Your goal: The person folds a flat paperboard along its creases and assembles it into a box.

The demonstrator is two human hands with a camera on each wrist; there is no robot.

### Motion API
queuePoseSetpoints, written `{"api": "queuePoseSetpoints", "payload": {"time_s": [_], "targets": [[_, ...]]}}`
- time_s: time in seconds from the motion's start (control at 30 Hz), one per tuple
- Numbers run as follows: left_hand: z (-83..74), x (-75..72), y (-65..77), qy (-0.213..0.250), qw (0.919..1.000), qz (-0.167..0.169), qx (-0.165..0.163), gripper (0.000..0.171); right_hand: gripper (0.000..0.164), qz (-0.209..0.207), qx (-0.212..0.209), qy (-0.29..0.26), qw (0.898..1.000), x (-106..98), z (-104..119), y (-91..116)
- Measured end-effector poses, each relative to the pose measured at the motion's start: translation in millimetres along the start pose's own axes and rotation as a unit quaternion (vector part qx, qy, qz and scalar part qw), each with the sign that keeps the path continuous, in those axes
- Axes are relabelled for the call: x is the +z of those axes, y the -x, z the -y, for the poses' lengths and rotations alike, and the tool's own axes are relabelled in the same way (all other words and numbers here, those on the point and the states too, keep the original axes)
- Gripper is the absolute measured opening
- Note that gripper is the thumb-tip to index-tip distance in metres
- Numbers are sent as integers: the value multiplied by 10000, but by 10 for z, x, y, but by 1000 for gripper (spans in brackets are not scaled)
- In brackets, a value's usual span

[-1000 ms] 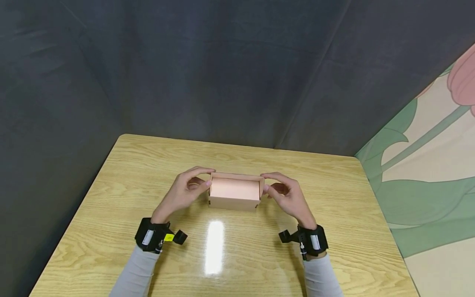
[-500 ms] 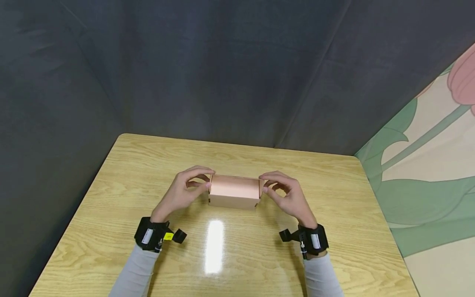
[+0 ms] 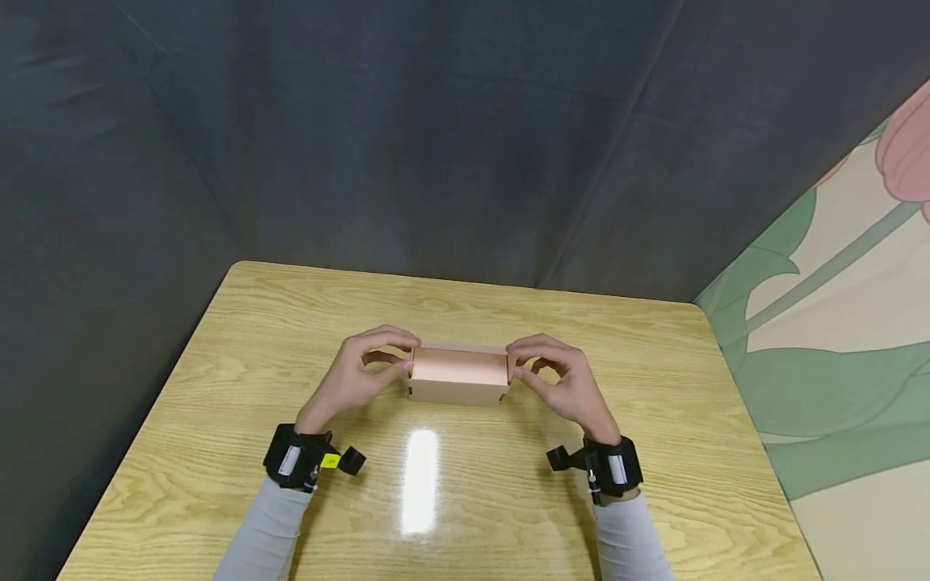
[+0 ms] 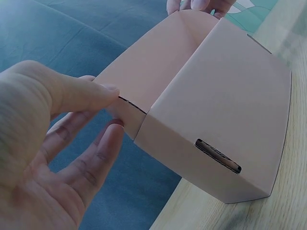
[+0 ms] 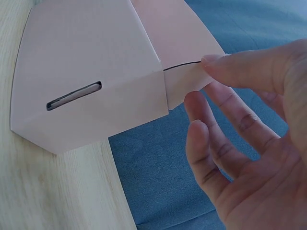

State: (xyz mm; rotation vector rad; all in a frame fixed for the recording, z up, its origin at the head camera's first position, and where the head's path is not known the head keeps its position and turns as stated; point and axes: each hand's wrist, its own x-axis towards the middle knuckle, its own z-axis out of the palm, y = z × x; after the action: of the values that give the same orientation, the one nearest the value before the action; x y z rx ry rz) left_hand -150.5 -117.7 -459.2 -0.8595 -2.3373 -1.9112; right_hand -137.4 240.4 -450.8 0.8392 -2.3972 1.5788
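A small pinkish cardboard box [image 3: 458, 392] sits on the table in the head view, its long side toward me. Its hinged lid [image 4: 148, 64] is partly lowered, with a gap left along the near edge. At the left end, my left hand [image 3: 358, 371] pinches the lid's side flap, thumb on the flap's edge and fingers beyond it. My right hand [image 3: 563, 375] pinches the opposite flap [image 5: 184, 81] in the same way. Slots show near the box's lower corners in both wrist views. How far the flaps reach inside the box is hidden.
The wood-grain table [image 3: 291, 315] runs back to a dark curtain [image 3: 436, 161]. A floral-patterned cloth [image 3: 835, 347] hangs at the right. Black camera straps [image 3: 298, 457] circle both wrists. A bright light reflection lies on the tabletop in front of the box.
The lid has tilted down toward me over the box, and less of the inside shows. Both hands keep their hold on its ends and have shifted only slightly.
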Motion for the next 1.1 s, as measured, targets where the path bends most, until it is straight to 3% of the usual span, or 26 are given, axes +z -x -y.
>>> {"api": "queuePoseSetpoints", "payload": {"time_s": [0.5, 1.1], "targets": [[12, -8, -10, -98, 9999, 91, 46, 27, 23, 147, 57, 43, 9999, -12, -23, 0], [32, -25, 6, -108, 9988, 292, -368, 23, 25, 327, 136, 3, 9994, -2, -31, 8]]}}
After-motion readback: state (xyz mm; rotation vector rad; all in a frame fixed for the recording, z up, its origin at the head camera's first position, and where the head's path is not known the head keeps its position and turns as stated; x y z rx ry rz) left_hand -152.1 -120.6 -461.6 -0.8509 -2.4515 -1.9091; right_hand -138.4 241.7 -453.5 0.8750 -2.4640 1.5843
